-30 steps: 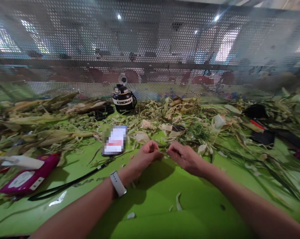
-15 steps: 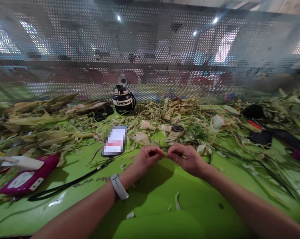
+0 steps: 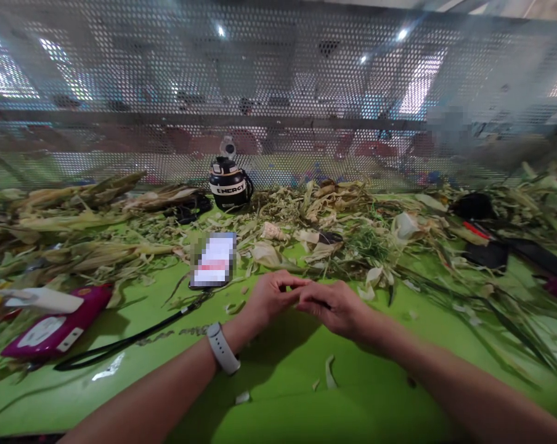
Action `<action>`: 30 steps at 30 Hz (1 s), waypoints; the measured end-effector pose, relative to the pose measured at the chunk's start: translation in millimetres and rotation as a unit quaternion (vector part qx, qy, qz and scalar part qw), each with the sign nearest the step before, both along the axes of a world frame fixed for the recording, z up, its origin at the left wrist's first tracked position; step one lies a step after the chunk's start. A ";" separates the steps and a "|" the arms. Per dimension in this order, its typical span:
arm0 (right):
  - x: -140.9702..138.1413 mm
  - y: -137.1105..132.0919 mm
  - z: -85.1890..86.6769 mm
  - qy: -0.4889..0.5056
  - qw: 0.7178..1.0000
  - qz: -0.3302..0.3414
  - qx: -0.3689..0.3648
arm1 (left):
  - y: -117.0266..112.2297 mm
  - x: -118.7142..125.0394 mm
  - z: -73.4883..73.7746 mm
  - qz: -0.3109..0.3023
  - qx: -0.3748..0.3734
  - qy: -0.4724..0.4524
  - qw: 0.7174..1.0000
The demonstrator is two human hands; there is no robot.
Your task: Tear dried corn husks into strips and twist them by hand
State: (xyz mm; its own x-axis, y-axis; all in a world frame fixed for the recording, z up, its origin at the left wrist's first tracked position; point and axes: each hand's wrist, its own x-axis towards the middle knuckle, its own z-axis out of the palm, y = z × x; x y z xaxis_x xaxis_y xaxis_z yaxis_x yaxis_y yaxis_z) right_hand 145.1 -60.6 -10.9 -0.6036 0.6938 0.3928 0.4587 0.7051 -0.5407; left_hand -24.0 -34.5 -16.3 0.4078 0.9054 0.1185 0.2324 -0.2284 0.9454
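Note:
My left hand (image 3: pixel 272 297) and my right hand (image 3: pixel 331 305) meet fingertip to fingertip low over the green table (image 3: pixel 278 407). Both are curled in a pinch on something small and thin between them that I cannot make out. A white watch band sits on my left wrist. Just beyond the hands lie pale husk pieces (image 3: pixel 265 254) and a phone (image 3: pixel 212 261) with a black lanyard (image 3: pixel 130 339) trailing left.
Dried leaves and stalks (image 3: pixel 70 228) cover the far half of the table. A black jug (image 3: pixel 229 183) stands at the perforated metal screen (image 3: pixel 278 92). A magenta device (image 3: pixel 52 330) lies at left, black and red tools (image 3: pixel 488 246) at right. Small scraps (image 3: pixel 330 373) lie near my forearms.
My hands have come closer together and dropped slightly toward me; the right fingers now overlap the left fingertips. Nothing else on the table has moved.

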 end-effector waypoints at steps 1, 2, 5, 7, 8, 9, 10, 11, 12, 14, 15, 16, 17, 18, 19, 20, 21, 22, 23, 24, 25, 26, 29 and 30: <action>0.6 1.2 0.5 0.010 1.000 -0.020 -0.007 | -1.5 0.6 1.3 -0.010 -0.020 -0.002 1.000; 1.5 2.7 1.3 0.025 0.999 -0.044 -0.015 | -3.2 1.2 2.4 -0.017 -0.040 -0.003 0.999; 4.2 6.3 4.1 0.080 0.989 -0.104 -0.062 | -7.1 1.6 2.4 0.006 -0.069 0.011 0.998; 5.0 7.1 5.2 0.089 0.987 -0.085 -0.101 | -7.9 1.0 -1.1 0.020 -0.067 0.027 0.997; 5.0 6.9 5.4 0.083 0.988 -0.061 -0.116 | -7.7 0.6 -3.4 0.020 -0.063 0.033 0.997; 4.7 6.5 5.3 0.075 0.988 -0.036 -0.128 | -7.3 0.5 -5.6 0.015 -0.058 0.034 0.998; 4.1 5.9 4.9 0.073 0.987 -0.020 -0.140 | -6.8 0.6 -7.4 0.009 -0.058 0.030 0.998; 3.4 5.5 4.5 0.080 0.985 -0.018 -0.154 | -6.3 1.2 -8.4 0.006 -0.062 0.018 0.998; 2.7 5.2 3.9 0.100 0.979 -0.031 -0.175 | -6.1 2.1 -8.7 0.008 -0.071 0.004 0.997; 1.1 5.4 3.0 0.159 0.957 -0.085 -0.226 | -6.2 4.4 -6.8 0.017 -0.097 -0.024 0.995; 0.4 5.9 2.7 0.187 0.943 -0.116 -0.249 | -6.6 5.6 -5.1 0.022 -0.107 -0.032 0.994; -0.2 6.5 2.4 0.206 0.931 -0.143 -0.266 | -7.1 6.4 -3.3 0.025 -0.112 -0.036 0.993; -0.7 7.3 2.0 0.215 0.922 -0.165 -0.275 | -7.8 7.0 -1.7 0.025 -0.110 -0.039 0.993; -1.1 8.1 1.6 0.215 0.919 -0.183 -0.274 | -8.4 7.2 -0.3 0.022 -0.105 -0.044 0.993; -1.4 8.8 1.0 0.211 0.922 -0.196 -0.259 | -9.0 7.2 0.7 0.019 -0.098 -0.051 0.994; -1.6 9.3 0.2 0.205 0.928 -0.203 -0.236 | -9.6 6.9 1.5 0.014 -0.094 -0.057 0.994; -1.7 9.8 -0.8 0.198 0.935 -0.202 -0.213 | -10.1 6.6 2.0 0.006 -0.094 -0.061 0.994; -1.8 10.0 -1.9 0.190 0.943 -0.190 -0.195 | -10.5 6.4 2.4 -0.008 -0.098 -0.062 0.993; -1.9 10.1 -3.1 0.184 0.950 -0.173 -0.186 | -11.0 6.2 2.8 -0.025 -0.105 -0.062 0.992; -2.0 10.1 -4.2 0.179 0.954 -0.154 -0.186 | -11.5 6.1 3.2 -0.046 -0.116 -0.062 0.990; -2.1 10.1 -5.2 0.178 0.955 -0.138 -0.193 | -11.9 6.0 3.7 -0.064 -0.130 -0.062 0.987; -2.2 10.1 -5.9 0.178 0.955 -0.125 -0.203 | -12.3 5.9 4.1 -0.074 -0.145 -0.068 0.984; -0.8 11.7 -5.0 0.178 0.956 -0.102 -0.212 | -12.6 4.4 5.5 -0.058 -0.191 -0.102 0.975; 0.5 12.8 -3.5 0.174 0.957 -0.101 -0.210 | -11.9 3.2 5.9 -0.042 -0.210 -0.109 0.971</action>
